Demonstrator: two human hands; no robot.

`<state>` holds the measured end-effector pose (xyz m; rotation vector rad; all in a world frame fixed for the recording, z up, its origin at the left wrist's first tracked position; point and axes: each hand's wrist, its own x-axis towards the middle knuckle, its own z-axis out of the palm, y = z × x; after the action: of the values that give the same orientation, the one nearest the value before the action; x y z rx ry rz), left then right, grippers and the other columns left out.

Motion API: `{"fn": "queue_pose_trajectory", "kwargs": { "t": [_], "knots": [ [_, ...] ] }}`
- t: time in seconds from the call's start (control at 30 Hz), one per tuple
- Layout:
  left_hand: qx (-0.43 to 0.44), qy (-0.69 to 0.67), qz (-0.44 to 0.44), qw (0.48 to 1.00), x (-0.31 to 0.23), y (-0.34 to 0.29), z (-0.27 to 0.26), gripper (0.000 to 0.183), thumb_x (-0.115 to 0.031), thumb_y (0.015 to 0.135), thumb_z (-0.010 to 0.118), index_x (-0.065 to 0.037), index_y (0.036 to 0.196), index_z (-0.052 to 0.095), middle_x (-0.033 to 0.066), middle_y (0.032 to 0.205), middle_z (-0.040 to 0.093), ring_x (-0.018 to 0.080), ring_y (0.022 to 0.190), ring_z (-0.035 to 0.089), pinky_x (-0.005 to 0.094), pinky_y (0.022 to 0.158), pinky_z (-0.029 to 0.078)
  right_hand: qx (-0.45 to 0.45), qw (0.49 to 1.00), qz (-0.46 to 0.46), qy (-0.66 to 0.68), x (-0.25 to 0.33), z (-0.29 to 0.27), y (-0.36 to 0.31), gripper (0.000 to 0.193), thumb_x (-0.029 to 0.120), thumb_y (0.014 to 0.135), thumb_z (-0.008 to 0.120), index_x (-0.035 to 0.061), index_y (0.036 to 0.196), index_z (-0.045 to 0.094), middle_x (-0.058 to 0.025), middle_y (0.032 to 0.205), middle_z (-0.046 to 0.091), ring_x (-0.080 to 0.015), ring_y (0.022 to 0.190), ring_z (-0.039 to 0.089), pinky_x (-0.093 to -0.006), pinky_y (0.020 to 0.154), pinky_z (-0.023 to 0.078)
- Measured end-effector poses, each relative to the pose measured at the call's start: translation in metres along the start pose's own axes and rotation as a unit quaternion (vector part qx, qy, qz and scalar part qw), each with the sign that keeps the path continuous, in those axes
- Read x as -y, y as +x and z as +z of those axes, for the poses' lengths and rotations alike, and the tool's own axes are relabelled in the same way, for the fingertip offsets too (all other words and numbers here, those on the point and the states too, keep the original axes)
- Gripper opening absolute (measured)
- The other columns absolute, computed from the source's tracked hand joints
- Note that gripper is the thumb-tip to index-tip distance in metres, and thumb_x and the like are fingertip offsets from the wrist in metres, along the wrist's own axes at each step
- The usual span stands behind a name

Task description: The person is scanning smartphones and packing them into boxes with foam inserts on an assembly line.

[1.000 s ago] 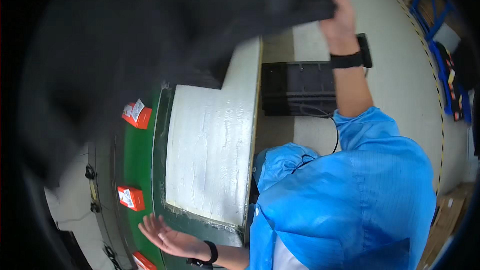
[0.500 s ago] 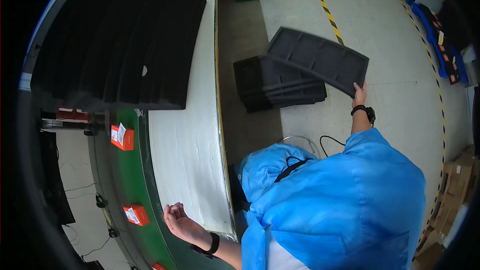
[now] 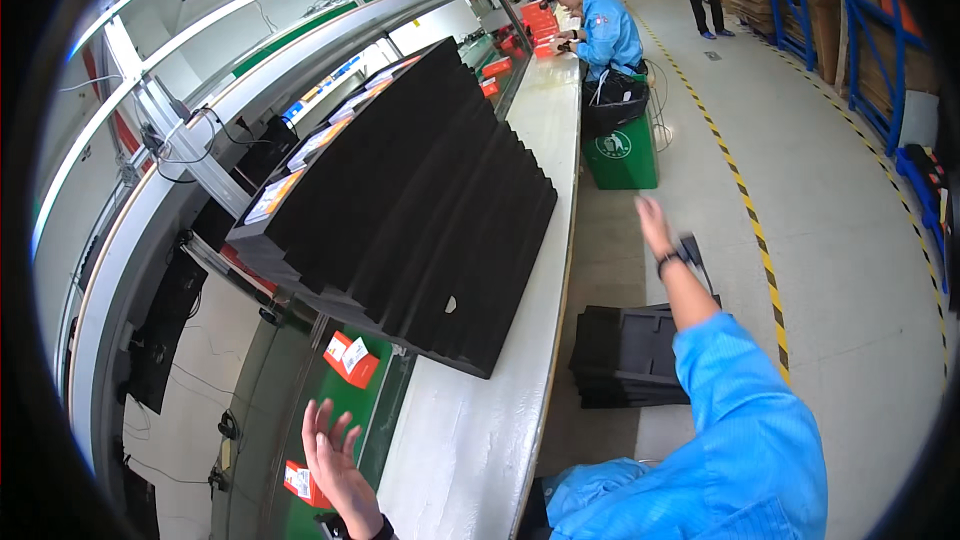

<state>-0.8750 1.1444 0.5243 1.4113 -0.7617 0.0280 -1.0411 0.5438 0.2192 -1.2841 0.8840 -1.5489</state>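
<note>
My left hand (image 3: 335, 465) is raised over the green conveyor's edge beside the white bench (image 3: 470, 440), fingers spread and holding nothing. Close to it lie a small orange box (image 3: 352, 358) and another orange box (image 3: 303, 483). My right hand (image 3: 655, 227) reaches forward over the floor beyond the bench's right edge, its fingers stretched out and slightly blurred, with nothing visible in them. Below it, a pile of black trays (image 3: 625, 355) lies on the floor, partly behind my right forearm. A dark tilted piece (image 3: 697, 258) shows behind my wrist; I cannot make out whether it is a tray.
A tall stack of black trays (image 3: 420, 220) fills the bench ahead, with printed packs in the top one. Farther along stand a green bin (image 3: 622, 155) and a seated co-worker (image 3: 610, 35) in blue. Yellow-black tape (image 3: 745, 190) marks the floor; blue racks (image 3: 870, 50) line the right.
My right hand has let go of the black tray and moved forward. My left hand's fingers have spread. The view has lifted, bringing the far bench and co-workers into sight.
</note>
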Motion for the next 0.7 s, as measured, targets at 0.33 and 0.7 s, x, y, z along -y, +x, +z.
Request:
{"fn": "queue_pose_trajectory", "kwargs": {
  "t": [0.33,0.7],
  "knots": [
    [0.076,-0.160,-0.080,0.981,0.023,0.062,0.034,0.062,-0.042,0.096,0.043,-0.011,0.148,0.027,0.0199,0.149,0.031,0.0301,0.130,0.041,0.0412,0.106,0.036,0.162,0.973,-0.036,0.161,0.258,0.248,0.160,0.067,0.053,0.096,0.042,-0.0050,0.128,0.051,-0.0147,0.128,0.057,-0.0233,0.123,0.050,-0.0333,0.105,0.034],
    [0.142,-0.275,-0.204,0.929,-0.017,0.115,0.080,0.069,-0.057,0.095,0.035,0.002,0.131,0.045,0.0153,0.125,0.049,0.0268,0.116,0.044,0.0395,0.105,0.031,0.242,0.966,-0.005,0.088,0.282,0.291,0.188,0.094,0.070,0.089,0.033,-0.0093,0.141,0.030,-0.0244,0.149,0.028,-0.0287,0.141,0.024,-0.0376,0.114,0.019]
  ]
}}
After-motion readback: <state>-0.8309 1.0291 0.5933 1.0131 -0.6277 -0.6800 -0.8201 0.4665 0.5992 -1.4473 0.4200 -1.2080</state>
